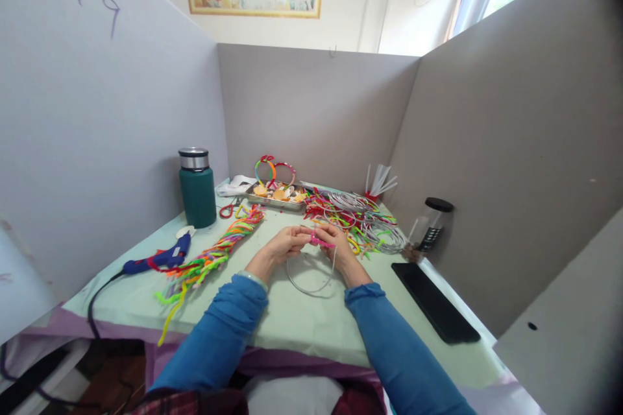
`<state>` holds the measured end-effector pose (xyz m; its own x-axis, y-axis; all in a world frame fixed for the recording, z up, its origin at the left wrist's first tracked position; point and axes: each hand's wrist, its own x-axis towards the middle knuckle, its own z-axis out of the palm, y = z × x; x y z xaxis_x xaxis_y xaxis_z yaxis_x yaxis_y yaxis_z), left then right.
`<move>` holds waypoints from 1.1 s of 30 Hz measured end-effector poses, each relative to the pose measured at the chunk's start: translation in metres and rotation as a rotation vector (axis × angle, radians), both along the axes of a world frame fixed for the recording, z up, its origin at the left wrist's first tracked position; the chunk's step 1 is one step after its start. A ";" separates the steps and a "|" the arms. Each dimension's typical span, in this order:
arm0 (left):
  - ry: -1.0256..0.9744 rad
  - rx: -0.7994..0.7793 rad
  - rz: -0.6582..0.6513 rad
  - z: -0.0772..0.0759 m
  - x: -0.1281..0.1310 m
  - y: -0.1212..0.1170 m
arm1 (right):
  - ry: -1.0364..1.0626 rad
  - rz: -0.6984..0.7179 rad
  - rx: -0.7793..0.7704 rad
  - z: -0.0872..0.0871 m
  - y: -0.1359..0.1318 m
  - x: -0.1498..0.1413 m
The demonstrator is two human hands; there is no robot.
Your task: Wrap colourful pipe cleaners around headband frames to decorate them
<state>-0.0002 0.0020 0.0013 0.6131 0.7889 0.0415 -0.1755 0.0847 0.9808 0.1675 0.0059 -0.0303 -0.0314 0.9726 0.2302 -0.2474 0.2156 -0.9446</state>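
Note:
Above the middle of the table, my left hand (288,243) and my right hand (337,245) meet at the top of a thin grey hoop (300,288). A bright pink pipe cleaner (322,242) is wound around that part of the hoop, between my fingers. My left fingertips pinch the pink stretch from the left. On the other side, my right fingers are closed on it too. The bare grey part of the hoop hangs down toward me. My fingers partly cover the pink winding.
Left lie a bundle of colourful pipe cleaners (228,241), a blue glue gun (163,258) and red-handled scissors (226,211); a green bottle (197,191) stands behind. A metal tray (277,203) and grey hoops (384,233) are at the back. Right are a black phone (433,301) and clear bottle (432,224).

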 end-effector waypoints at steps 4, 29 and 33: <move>0.061 -0.008 0.005 -0.001 0.000 0.000 | 0.027 -0.002 0.043 0.001 0.001 0.000; -0.089 -0.015 0.295 -0.011 0.002 0.013 | -0.119 -0.033 0.090 -0.002 -0.003 -0.006; -0.084 -0.032 0.305 -0.008 0.003 0.011 | -0.183 -0.045 0.113 0.001 -0.006 -0.007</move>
